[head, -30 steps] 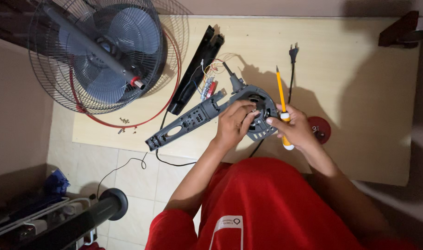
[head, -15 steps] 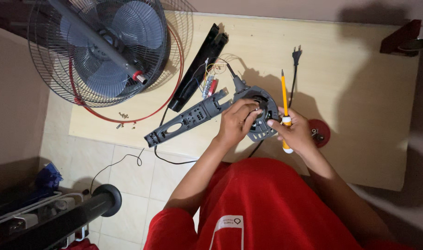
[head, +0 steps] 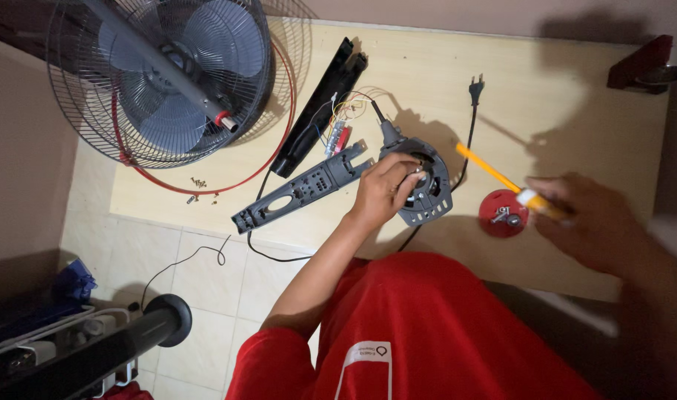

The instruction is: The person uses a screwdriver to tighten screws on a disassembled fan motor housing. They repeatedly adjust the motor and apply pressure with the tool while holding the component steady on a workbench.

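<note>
The fan head (head: 168, 81) at upper left is cut off by the top edge; the few small screws (head: 199, 190) below it are too tiny to count. At centre, one grey motor housing (head: 427, 185) lies on the wooden table (head: 575, 111), its long grey arm pointing toward lower left; the left hand (head: 383, 191) rests curled on its ring. At right, the blurred right hand (head: 590, 222) grips one yellow screwdriver (head: 494, 172), tip pointing upper left, beside one red cap (head: 503, 213).

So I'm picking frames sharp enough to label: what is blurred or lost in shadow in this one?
In the head view the right hand and its yellow screwdriver are smeared by motion blur; the left hand on the grey fan housing is sharp; hard shadows cross the wooden table, and the dark corner object is too dim to identify.
</note>
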